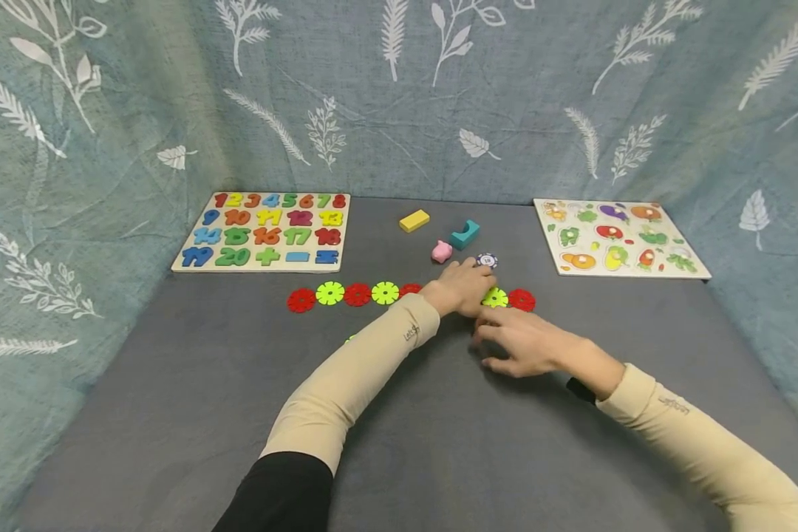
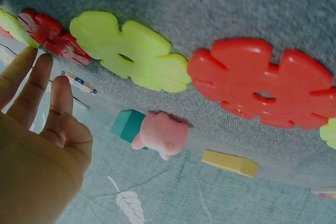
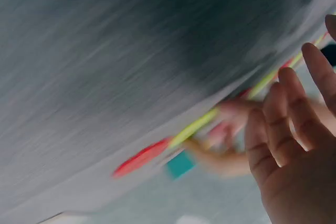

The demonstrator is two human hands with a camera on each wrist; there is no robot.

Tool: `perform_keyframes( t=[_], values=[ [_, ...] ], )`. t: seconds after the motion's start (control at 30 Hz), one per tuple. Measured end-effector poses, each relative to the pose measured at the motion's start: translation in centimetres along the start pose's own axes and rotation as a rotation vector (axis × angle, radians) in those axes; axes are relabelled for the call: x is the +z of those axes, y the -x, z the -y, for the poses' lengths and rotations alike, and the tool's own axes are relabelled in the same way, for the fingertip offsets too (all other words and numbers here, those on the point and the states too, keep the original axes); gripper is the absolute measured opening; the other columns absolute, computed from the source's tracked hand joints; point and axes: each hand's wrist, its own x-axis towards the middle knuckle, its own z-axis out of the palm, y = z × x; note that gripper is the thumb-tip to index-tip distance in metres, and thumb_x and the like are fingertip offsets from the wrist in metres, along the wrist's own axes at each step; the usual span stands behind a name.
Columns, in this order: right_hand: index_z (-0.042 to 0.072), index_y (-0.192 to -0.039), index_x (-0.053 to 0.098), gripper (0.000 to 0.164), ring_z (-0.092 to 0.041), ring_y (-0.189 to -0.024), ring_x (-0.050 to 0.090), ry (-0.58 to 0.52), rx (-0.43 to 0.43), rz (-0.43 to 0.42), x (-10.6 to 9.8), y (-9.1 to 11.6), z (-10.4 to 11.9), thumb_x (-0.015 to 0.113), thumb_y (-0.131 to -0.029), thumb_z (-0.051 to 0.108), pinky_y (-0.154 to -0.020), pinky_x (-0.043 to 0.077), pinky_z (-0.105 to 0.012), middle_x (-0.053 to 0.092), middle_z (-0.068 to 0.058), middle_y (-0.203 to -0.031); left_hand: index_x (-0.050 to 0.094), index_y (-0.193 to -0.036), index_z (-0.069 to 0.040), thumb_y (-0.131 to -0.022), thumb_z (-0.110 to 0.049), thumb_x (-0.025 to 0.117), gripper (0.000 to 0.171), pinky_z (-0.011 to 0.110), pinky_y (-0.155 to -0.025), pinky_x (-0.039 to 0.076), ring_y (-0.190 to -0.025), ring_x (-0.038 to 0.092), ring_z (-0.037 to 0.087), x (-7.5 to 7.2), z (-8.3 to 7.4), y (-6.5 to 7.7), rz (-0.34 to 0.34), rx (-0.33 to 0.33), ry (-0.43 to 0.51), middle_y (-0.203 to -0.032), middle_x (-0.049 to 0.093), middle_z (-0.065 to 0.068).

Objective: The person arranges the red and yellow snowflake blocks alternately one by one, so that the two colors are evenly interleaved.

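A row of flower-shaped plastic discs runs across the table, alternating red (image 1: 357, 294) and yellow-green (image 1: 385, 292). Over its right part reaches my left hand (image 1: 464, 287), hiding some discs. In the left wrist view its fingers (image 2: 62, 95) are spread and relaxed, the tips by the yellow-green end disc (image 2: 13, 29); whether they touch it I cannot tell. My right hand (image 1: 522, 342) hovers in front of the row's right end, fingers loosely bent with nothing in them. Just behind it lie a yellow-green disc (image 1: 495, 298) and a red end disc (image 1: 522, 300).
Behind the row are a poker chip (image 1: 487, 260), a pink pig figure (image 1: 442, 252), a teal arch block (image 1: 465, 234) and a yellow block (image 1: 414, 221). A number board (image 1: 259, 269) stands back left, a vegetable board (image 1: 628, 275) back right. My left sleeve partly covers another yellow-green piece (image 1: 350, 338).
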Motion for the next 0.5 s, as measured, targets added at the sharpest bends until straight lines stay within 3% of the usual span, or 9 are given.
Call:
perform_keyframes(
  t=[0.1, 0.33, 0.5],
  values=[
    [0.018, -0.119, 0.064, 0.036, -0.019, -0.111, 0.053, 0.018, -0.089, 0.055, 0.5, -1.0, 2.0, 0.067, -0.087, 0.034, -0.098, 0.045, -0.039, 0.057, -0.002, -0.124, 0.049, -0.140, -0.022, -0.094, -0.052, 0.052, 0.055, 0.042, -0.106, 0.039, -0.129, 0.042, 0.023, -0.1, 0.1, 0.1, 0.009, 0.002, -0.016, -0.145, 0.046, -0.002],
    [0.022, -0.143, 0.045, 0.055, -0.024, -0.134, 0.040, 0.088, -0.208, 0.175, 1.4, -4.0, 5.5, 0.055, -0.094, 0.045, -0.112, 0.034, -0.042, 0.041, -0.004, -0.150, 0.051, -0.137, -0.022, -0.093, -0.053, 0.053, 0.054, 0.042, -0.105, 0.039, -0.128, 0.042, 0.023, -0.1, -0.1, 0.2, 0.007, 0.002, -0.022, -0.142, 0.047, -0.002],
    [0.019, -0.145, 0.041, 0.059, -0.022, -0.133, 0.042, 0.172, -0.247, 0.210, 2.2, -6.9, 7.6, 0.041, -0.098, 0.054, -0.111, 0.034, -0.040, 0.048, -0.002, -0.144, 0.053, -0.135, -0.023, -0.093, -0.052, 0.053, 0.051, 0.041, -0.102, 0.040, -0.126, 0.042, 0.022, -0.2, 0.0, 0.3, 0.007, 0.000, -0.014, -0.140, 0.048, -0.004]
  ],
)
